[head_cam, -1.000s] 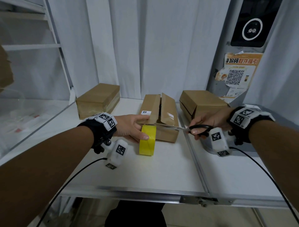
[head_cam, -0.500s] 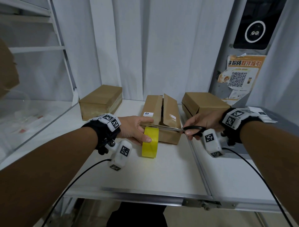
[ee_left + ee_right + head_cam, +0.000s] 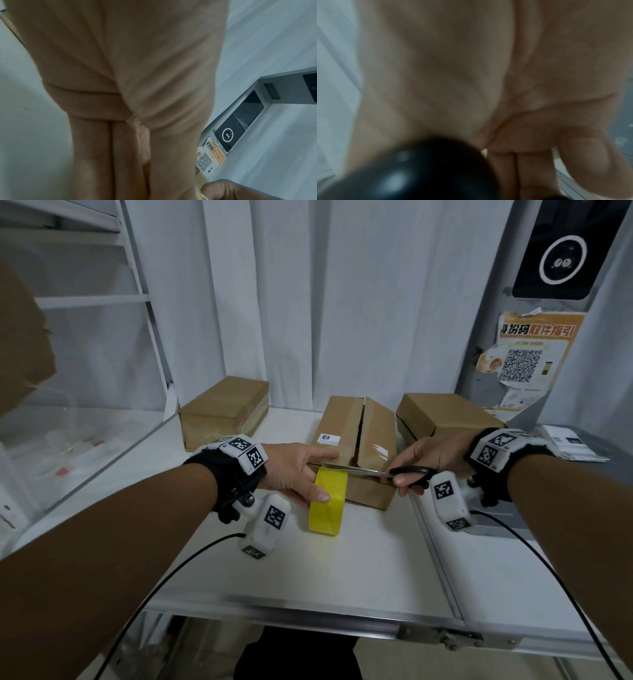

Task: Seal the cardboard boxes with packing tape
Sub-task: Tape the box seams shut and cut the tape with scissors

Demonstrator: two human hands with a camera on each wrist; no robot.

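A cardboard box [image 3: 342,426] with its right top flap raised lies in the middle of the white table [image 3: 342,570]. In front of it my left hand [image 3: 301,470] grips a yellow roll of packing tape [image 3: 327,508] standing on edge, thumb on its side. My right hand [image 3: 418,463] holds black-handled scissors [image 3: 407,473]; their blades reach left across the box's near end toward the roll. The wrist views show only my palms close up, with the scissors' black handle [image 3: 419,169] in the right one.
A closed cardboard box [image 3: 222,409] sits at the back left and another [image 3: 442,412] at the back right. A grey machine with a QR poster [image 3: 524,361] stands at the right. White curtains hang behind, and a glass shelf [image 3: 68,446] is at the left.
The scissors have moved left, so their blades now reach the tape above the roll. My left hand stays on the roll.
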